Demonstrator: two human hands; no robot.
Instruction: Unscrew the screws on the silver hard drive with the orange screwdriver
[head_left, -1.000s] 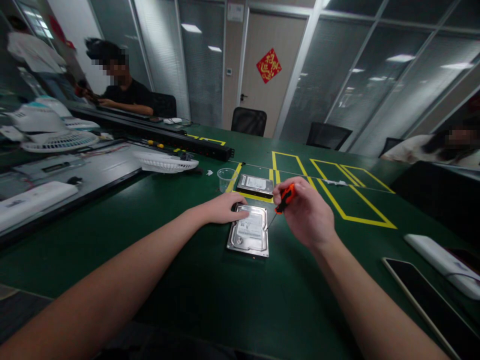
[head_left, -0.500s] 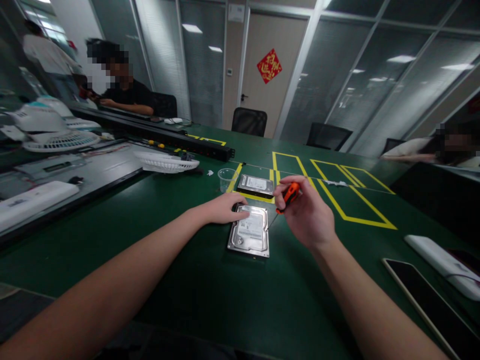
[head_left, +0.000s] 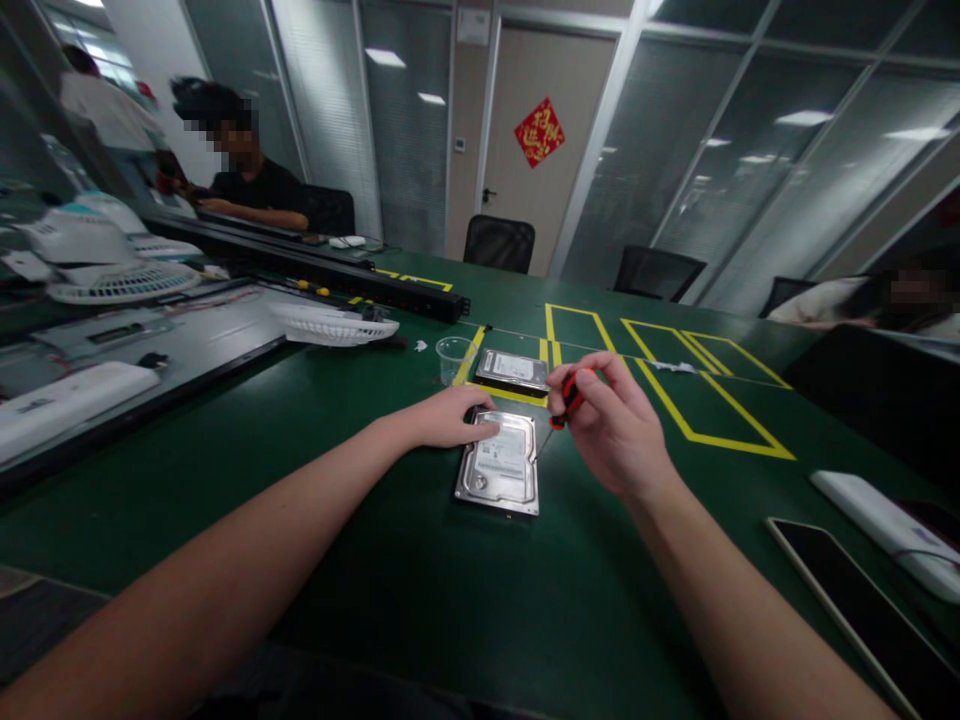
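Observation:
A silver hard drive [head_left: 499, 475] with a white label lies flat on the green table. My left hand [head_left: 459, 416] grips its far left corner, the thumb on top and the other fingers partly hidden round the edge. In my right hand [head_left: 616, 425] is a screwdriver [head_left: 571, 397] with an orange and black handle, held between thumb and fingers. Its thin shaft slants down to the drive's right edge; whether the tip sits in a screw is too small to tell. Just beyond lies a second hard drive [head_left: 512, 369], beside a clear plastic cup [head_left: 454, 362].
Yellow tape [head_left: 739, 443] marks rectangles on the table. To the left are a white fan grille [head_left: 330, 325], a long black bar [head_left: 315, 265] and a flat panel [head_left: 202, 350]. A phone [head_left: 855, 610] and a white power strip [head_left: 889, 525] lie right. Other people sit farther off.
The screwdriver handle has turned within my right hand, and the thumb and fingers have shifted on it. My left hand and the hard drive have stayed in place.

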